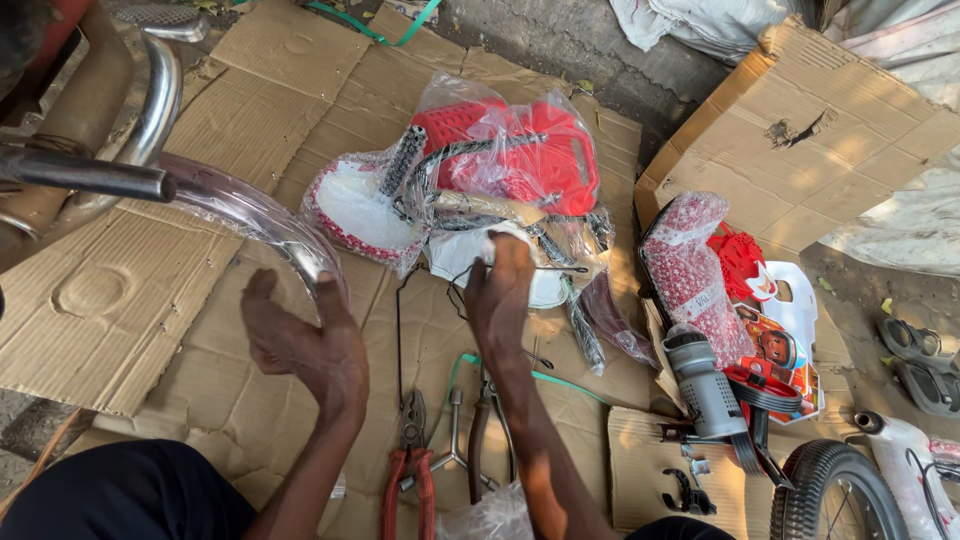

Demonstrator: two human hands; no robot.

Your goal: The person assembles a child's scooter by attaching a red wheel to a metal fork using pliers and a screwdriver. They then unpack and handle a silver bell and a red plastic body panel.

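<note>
Reaching up into the middle of the frame, the right hand point(500, 285) pinches the lower edge of a clear plastic bag of bicycle parts point(480, 185), its fingers closed on the white piece and film at the bag's bottom. The bag is crinkled and glossy; through it show red moulded plastic pieces at the top, a white round part with a red patterned rim at its left, and dark ribbed grips. It lies on flattened cardboard sheets point(250, 100) just above centre. The left hand point(300, 345) is open and relaxed, palm turned inward, thumb up against a curved chrome mudguard point(255, 215) wrapped in clear film that arcs in from the upper left of the frame.

Below the hands, at bottom centre, red-handled pliers point(408, 470) and a second pair of darker pliers point(490, 430) lie on the cardboard. Right of centre sits a grey bottle point(703, 385) beside red patterned wrapped parts point(690, 270), with a small black tyre point(835, 490) at the lower right. A cardboard box point(800, 140) stands at the upper right.
</note>
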